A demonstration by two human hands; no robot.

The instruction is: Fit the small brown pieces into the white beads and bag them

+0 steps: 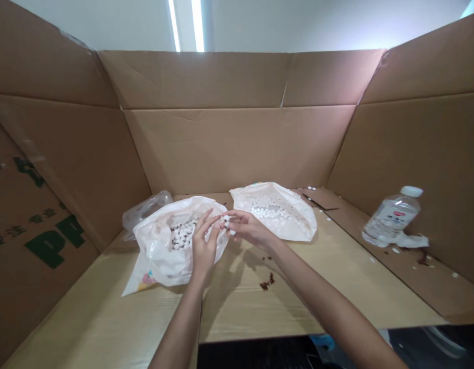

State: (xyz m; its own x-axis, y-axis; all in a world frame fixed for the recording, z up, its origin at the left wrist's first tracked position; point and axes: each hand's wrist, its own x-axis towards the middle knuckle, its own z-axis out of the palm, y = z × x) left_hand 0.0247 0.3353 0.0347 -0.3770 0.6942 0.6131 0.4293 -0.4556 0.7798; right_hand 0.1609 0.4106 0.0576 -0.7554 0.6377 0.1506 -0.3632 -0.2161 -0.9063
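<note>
Just over the right rim of the left white plastic bag [160, 264], my two hands meet at a small cluster of white balls [226, 219]. My right hand [252, 229] pinches the cluster between thumb and fingers, with one ball showing below its fingertips. On the other side, my left hand [205, 243] is closed on the cluster with its fingertips, its other fingers raised. Many loose white balls [182, 234] lie inside the left bag, partly behind my left hand. How the held balls join is too small to tell.
Behind my right hand, a second white bag [304, 228] holds more white balls. A clear bottle [390, 218] leans at the right beside a crumpled white scrap [411, 240]. Dark red bits [266, 282] dot the table. Clear plastic [144, 210] lies far left. Cardboard walls [237, 143] enclose three sides.
</note>
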